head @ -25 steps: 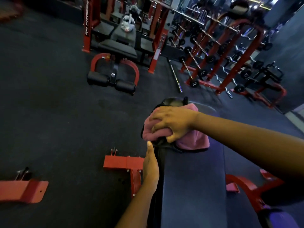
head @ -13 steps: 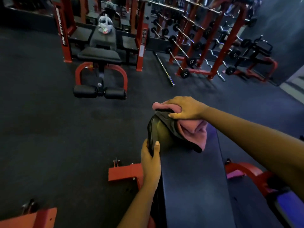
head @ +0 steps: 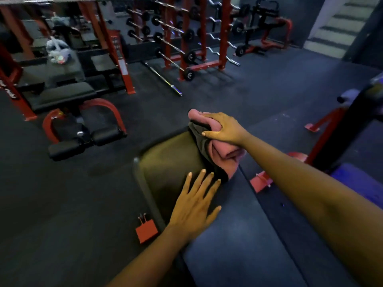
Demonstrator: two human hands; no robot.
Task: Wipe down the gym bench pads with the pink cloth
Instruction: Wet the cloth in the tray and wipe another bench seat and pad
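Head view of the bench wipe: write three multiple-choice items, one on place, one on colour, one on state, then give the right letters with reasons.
1. Where does the left hand lie?
A. flat on the bench pad
B. on the floor
C. on the barbell rack

2. What colour is the cloth?
A. green
B. pink
C. white

3. What is the state of the right hand?
A. open and empty
B. shut on a dumbbell
C. gripping the cloth at the pad's far end

Answers: A, its spread fingers rest on the bench pad; B, pink folds show under the right hand; C, its fingers close over the bunched cloth.
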